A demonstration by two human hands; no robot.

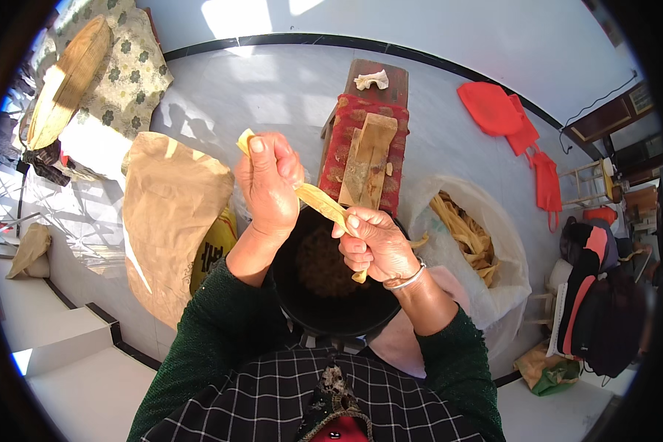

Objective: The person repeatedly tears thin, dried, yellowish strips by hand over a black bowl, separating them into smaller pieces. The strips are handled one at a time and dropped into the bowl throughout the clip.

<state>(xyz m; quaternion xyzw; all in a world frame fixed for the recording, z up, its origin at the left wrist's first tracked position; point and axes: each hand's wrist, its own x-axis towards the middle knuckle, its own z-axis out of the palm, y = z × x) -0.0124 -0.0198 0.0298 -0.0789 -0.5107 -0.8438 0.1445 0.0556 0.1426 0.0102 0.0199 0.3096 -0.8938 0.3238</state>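
Observation:
A yellowish leathery strip [323, 203] of uncertain material is stretched between my hands. My left hand [271, 179] is closed in a fist on its upper end, a piece poking out above the thumb. Lower and to the right, my right hand [378, 243] pinches the strip, whose tail hangs below the fingers. Under both hands sits a round black tub [337, 326] with brownish contents in shadow. Similar yellow strips [467, 237] lie in a translucent plastic sack [511, 243] at the right. Beyond the tub, wooden blocks [373, 160] rest on a red patterned cloth [340, 132].
A wooden bench [395, 77] carries the cloth and a crumpled white piece [372, 80]. Brown paper [171, 221] partly covers a yellow bag [221, 240] at the left. Red bags [492, 110] lie on the floor at the right. Clothes are piled far right.

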